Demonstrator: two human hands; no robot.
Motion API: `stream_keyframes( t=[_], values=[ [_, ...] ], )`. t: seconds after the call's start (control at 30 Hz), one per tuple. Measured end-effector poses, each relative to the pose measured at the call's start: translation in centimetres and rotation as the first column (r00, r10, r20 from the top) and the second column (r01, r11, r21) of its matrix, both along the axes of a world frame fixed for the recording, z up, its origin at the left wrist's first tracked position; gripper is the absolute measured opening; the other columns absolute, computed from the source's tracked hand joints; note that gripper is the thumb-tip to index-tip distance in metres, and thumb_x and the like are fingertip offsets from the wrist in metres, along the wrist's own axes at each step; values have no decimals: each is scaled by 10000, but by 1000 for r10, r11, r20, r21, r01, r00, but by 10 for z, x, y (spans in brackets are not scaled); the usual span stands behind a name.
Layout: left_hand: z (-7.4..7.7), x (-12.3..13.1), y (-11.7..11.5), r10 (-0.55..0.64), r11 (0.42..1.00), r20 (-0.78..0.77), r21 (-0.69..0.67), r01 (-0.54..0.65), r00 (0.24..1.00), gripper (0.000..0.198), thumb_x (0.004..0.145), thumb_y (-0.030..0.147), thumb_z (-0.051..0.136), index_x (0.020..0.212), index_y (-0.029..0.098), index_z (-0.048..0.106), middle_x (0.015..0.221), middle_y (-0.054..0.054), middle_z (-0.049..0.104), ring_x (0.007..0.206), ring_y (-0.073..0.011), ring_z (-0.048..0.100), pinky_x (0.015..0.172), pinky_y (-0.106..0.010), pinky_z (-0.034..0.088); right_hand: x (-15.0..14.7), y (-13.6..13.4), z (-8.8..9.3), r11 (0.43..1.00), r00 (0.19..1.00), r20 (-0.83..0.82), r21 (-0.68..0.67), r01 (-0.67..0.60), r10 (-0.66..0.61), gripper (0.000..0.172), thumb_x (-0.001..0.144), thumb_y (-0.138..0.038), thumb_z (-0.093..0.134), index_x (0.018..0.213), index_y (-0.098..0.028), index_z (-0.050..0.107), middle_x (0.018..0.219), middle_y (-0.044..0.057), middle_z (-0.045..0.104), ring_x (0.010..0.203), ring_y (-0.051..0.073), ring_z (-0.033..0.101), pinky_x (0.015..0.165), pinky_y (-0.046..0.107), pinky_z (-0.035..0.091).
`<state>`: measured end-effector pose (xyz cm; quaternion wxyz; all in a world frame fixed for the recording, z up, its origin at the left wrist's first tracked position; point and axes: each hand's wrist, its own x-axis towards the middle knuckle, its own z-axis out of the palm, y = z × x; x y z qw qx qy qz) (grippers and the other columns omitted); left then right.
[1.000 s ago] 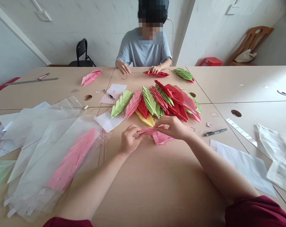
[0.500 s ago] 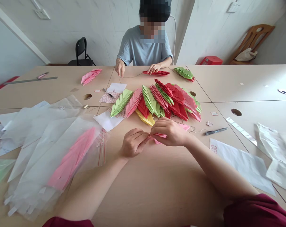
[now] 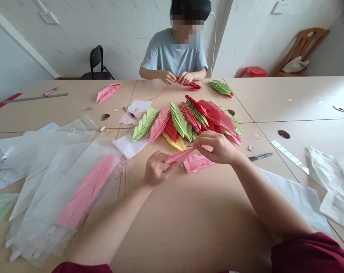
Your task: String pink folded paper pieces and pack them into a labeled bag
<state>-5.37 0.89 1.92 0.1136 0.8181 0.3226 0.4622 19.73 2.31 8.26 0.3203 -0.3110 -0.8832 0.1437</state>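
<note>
My left hand (image 3: pixel 157 169) and my right hand (image 3: pixel 218 149) both pinch a long pink folded paper strip (image 3: pixel 179 156), one at each end, just above the table. Under my right hand lies a bunch of pink folded paper (image 3: pixel 196 162). Beyond my hands is a heap of pleated origami leaves (image 3: pixel 172 127) in green, pink, red and yellow, nearly touching my right fingers. A thin thread is visible near the pink bunch. Across the table, a seated person's hands hold a red folded paper leaf (image 3: pixel 191 84).
Clear plastic bags (image 3: pixel 47 170), one holding pink paper, spread on the left. A pen (image 3: pixel 260 156) and white sheets (image 3: pixel 291 193) lie right. Further off are a ruler (image 3: pixel 38 98), pink leaves (image 3: pixel 108 93) and green leaves (image 3: pixel 220 87).
My hands have raised the pink strip and spread apart along it, separating it from the pink bunch. The seated person's hands have come together on the red leaf.
</note>
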Motion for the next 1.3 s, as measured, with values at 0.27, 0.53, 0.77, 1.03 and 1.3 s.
stream_keyframes(
  t=[0.27, 0.53, 0.77, 1.03, 1.3],
  values=[
    [8, -6, 8, 59, 996, -27, -67, -61, 998, 93, 841, 238, 635, 779, 170, 650, 726, -31, 671, 684, -148, 602, 675, -283, 477, -5, -4, -3, 959, 998, -5, -275, 62, -66, 474, 851, -388, 624, 1276, -227, 489, 1188, 88, 625, 1067, 221, 615, 897, 370, 512],
    [51, -47, 23, -107, 993, -419, -97, 72, 901, 387, 826, 66, 501, 1061, 300, 701, 1084, -4, 705, 1021, -180, 615, 891, -347, 523, -7, -3, -19, 889, 912, 409, -409, 203, -20, 661, 745, -352, 701, 1345, -281, 433, 1290, 73, 568, 1098, 257, 587, 787, 330, 494],
    [69, -55, 2, -48, 969, -631, -219, -118, 774, 411, 859, 149, 466, 1211, 294, 621, 1303, -15, 592, 1206, -223, 548, 1034, -414, 455, -16, -8, -15, 915, 897, 442, -362, 179, -1, 540, 768, -408, 688, 1246, -234, 506, 1237, 98, 566, 1107, 281, 566, 804, 360, 481],
    [41, -28, 8, -161, 945, -670, -317, -83, 725, 647, 790, 306, 680, 1386, 289, 428, 1334, -62, 565, 1236, -255, 528, 1041, -411, 416, -33, -10, -21, 941, 844, 536, -278, 194, -16, 480, 774, -319, 705, 1201, -189, 531, 1172, 117, 600, 1067, 303, 581, 828, 387, 474],
    [41, -39, 4, -211, 882, -605, -456, -117, 768, 544, 824, 277, 634, 1342, 293, 468, 1337, -35, 559, 1191, -228, 561, 996, -358, 449, -16, -22, -36, 963, 872, 489, -219, 160, -34, 415, 795, -310, 680, 1173, -181, 567, 1157, 124, 596, 1055, 294, 582, 850, 390, 476]
  ],
)
